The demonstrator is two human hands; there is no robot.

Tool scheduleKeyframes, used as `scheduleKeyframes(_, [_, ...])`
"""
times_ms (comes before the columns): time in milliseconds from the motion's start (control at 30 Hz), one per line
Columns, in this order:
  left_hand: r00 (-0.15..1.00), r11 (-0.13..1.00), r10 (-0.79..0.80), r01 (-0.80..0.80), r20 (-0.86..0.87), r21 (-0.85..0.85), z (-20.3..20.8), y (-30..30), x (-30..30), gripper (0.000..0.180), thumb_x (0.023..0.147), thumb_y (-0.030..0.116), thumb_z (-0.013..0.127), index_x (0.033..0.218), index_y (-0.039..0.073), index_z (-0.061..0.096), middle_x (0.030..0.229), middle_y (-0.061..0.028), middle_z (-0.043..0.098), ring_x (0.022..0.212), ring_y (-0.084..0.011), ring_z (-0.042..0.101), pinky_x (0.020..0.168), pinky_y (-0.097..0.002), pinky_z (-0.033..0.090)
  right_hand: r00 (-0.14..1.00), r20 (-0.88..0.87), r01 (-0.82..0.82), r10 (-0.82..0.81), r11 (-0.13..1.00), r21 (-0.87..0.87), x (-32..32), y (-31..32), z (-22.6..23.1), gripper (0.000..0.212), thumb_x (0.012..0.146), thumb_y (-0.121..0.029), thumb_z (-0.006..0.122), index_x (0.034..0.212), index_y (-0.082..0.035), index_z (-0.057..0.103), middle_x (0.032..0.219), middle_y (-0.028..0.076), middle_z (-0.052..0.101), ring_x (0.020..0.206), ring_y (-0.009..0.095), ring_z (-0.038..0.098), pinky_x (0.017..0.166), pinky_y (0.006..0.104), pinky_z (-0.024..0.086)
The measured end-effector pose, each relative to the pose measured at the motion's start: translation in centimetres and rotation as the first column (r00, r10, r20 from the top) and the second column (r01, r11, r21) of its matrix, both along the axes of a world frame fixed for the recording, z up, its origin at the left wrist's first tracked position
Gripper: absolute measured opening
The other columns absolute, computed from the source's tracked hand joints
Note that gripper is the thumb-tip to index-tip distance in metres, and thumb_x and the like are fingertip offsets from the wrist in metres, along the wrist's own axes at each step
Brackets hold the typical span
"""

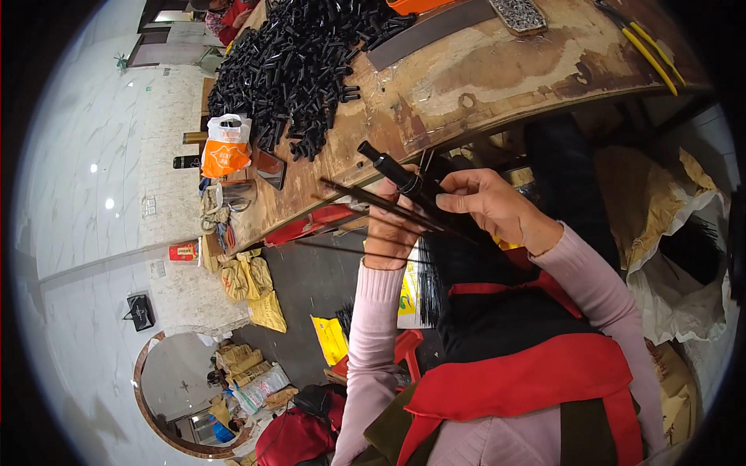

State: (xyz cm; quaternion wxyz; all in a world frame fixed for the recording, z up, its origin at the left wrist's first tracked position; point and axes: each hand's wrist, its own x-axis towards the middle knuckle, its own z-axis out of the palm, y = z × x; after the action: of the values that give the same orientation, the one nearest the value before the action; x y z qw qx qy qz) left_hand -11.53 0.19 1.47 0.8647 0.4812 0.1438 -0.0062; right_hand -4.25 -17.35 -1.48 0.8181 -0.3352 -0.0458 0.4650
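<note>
My left hand (391, 233) grips a bundle of thin black rods (365, 200) that stick out to the left. My right hand (489, 206) pinches a black tubular piece (392, 169) with a ring at its base, fitted over the rods and pointing up-left toward the worn wooden table (482, 85). Both hands are held just below the table's front edge, above my lap. A large heap of small black tubes (291, 62) lies on the table's far left part.
Yellow-handled pliers (649, 46) lie at the table's right end, and a dark flat strip (431, 33) and a patterned metal block (519, 14) at the back. An orange and white bag (225, 147) hangs at the table's left. Sacks (668, 233) with black rods stand at my right.
</note>
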Motion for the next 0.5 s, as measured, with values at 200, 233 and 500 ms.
scheduleKeyframes(200, [0.991,0.991,-0.097,0.088,0.092,0.097,-1.1,0.9,-0.9,0.038,0.092,0.017,0.067,0.125,0.005,0.052,0.099,-0.0002,0.059,0.08,-0.0102,0.061,0.064,-0.0207,0.051,0.999,0.048,0.014,-0.015,1.0,0.021,-2.0,0.3,-0.3,0.017,0.087,-0.005,0.072,0.101,0.001,0.065,0.089,0.002,0.064,0.083,0.007,0.059,0.075,0.0198,0.046])
scheduleKeyframes(233, [0.988,0.988,-0.088,0.071,0.125,0.135,-1.1,0.1,0.0,0.043,0.091,0.02,0.069,0.127,0.006,0.05,0.1,0.0002,0.058,0.087,-0.01,0.06,0.069,-0.0218,0.052,0.99,0.109,0.084,-0.091,0.994,0.072,-2.5,0.3,-0.5,0.014,0.087,-0.005,0.071,0.099,-0.001,0.065,0.089,0.0,0.064,0.082,0.006,0.059,0.074,0.0192,0.046])
scheduleKeyframes(500, [0.99,0.995,0.054,-0.041,0.133,-0.093,-1.4,-2.3,-0.3,0.053,0.098,0.044,0.051,0.131,0.003,0.05,0.125,-0.0137,0.06,0.118,-0.027,0.056,0.102,-0.0388,0.046,0.881,0.098,0.452,-0.463,0.885,0.112,-4.2,0.2,0.6,0.017,0.086,-0.005,0.073,0.1,0.002,0.067,0.093,0.003,0.068,0.083,0.007,0.06,0.077,0.0209,0.047])
